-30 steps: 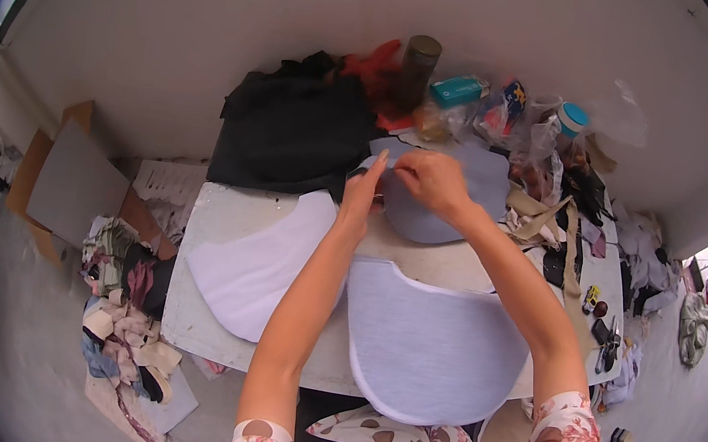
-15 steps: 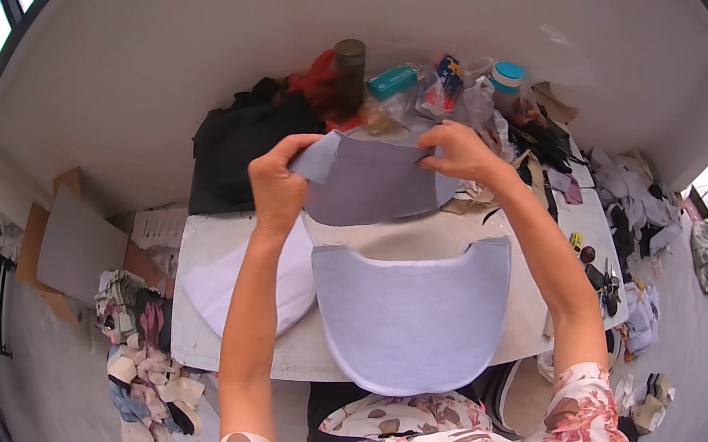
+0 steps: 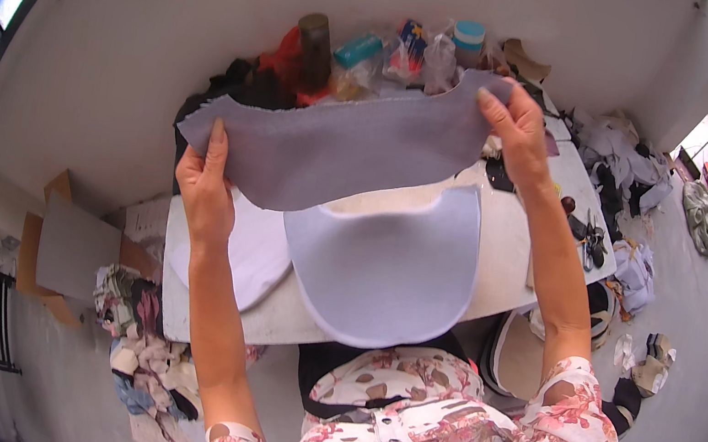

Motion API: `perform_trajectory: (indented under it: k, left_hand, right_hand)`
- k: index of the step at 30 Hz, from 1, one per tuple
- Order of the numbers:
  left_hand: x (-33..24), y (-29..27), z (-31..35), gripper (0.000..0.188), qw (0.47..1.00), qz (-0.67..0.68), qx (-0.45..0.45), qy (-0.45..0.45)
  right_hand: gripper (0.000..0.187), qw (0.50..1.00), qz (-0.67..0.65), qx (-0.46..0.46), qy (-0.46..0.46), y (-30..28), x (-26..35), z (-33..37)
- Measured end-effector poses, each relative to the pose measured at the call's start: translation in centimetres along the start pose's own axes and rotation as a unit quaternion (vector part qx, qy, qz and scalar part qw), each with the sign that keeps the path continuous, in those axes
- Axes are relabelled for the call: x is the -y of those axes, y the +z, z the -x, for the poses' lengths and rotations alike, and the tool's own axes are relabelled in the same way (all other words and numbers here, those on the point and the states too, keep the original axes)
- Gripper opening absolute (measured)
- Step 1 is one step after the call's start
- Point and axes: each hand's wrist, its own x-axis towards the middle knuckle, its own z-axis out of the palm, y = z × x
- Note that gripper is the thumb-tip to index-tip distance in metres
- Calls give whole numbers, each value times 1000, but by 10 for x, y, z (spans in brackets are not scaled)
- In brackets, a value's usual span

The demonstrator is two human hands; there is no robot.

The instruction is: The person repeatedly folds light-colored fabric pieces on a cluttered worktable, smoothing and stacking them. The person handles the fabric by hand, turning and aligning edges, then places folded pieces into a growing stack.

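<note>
Look at the room here: the white table (image 3: 508,269) shows a bare strip to the right, between the pale blue curved piece (image 3: 383,272) and the scissors (image 3: 594,243), while that pale piece fills the middle, its rounded edge right at the table's near edge. The white piece (image 3: 243,250) sits to the left; along the back, the canister (image 3: 313,53) and the teal box (image 3: 359,51) crowd the wall. And up above the table, stretched wide between two hands, the grey fabric piece (image 3: 337,154), slanting higher at its right end! The left hand (image 3: 208,198) has its left end pinched, thumb flat on the near face; the right hand (image 3: 520,136) clamps the other, thumb in front too, the remaining fingers partly hidden.
</note>
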Motion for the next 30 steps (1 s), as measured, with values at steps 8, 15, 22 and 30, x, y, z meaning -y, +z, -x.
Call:
perform_trajectory:
  k: [8,15,22,30]
  left_hand:
    - [-18,-10,68,21,982,127,11,-141]
    - [-8,-26,109,25,958,166,55,-226]
    - [24,-13,112,23,943,115,-23,-310]
    - [73,-1,100,26,951,-184,-6,-248]
  right_hand:
    - [27,997,31,2,66,-8,31,69]
    - [25,987,-9,-17,160,-11,35,104]
    - [26,976,12,0,216,-12,6,111]
    - [23,968,152,33,198,-22,-56,108]
